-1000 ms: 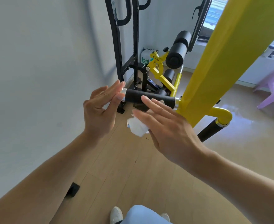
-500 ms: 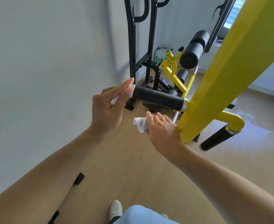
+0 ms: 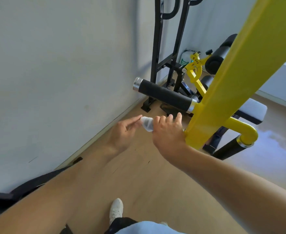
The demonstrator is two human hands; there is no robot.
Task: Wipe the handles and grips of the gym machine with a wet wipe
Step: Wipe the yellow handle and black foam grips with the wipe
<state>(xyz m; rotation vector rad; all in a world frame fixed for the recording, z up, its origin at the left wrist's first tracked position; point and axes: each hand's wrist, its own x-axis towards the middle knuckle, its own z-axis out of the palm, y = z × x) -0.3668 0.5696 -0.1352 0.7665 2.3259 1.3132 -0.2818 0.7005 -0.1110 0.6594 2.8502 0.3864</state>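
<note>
A black foam grip (image 3: 164, 95) with silver end caps sticks out left from the yellow machine beam (image 3: 236, 73). Below it, my right hand (image 3: 167, 132) holds a crumpled white wet wipe (image 3: 147, 124). My left hand (image 3: 123, 132) reaches in from the left, and its fingertips touch the wipe's left end. Both hands hang a little under the grip and do not touch it. A second black grip (image 3: 230, 149) hangs from the yellow curved tube at the lower right.
A grey wall (image 3: 54, 73) runs close on the left. A black upright frame (image 3: 166, 48) and black foam rollers (image 3: 220, 54) stand behind the grip. A white-edged bench pad (image 3: 255, 110) lies right of the beam. My white shoe (image 3: 116, 210) rests on the wooden floor.
My left hand has let go of the grip's end and dropped down to the wipe. My right hand with the wipe has sunk lower, away from the grip.
</note>
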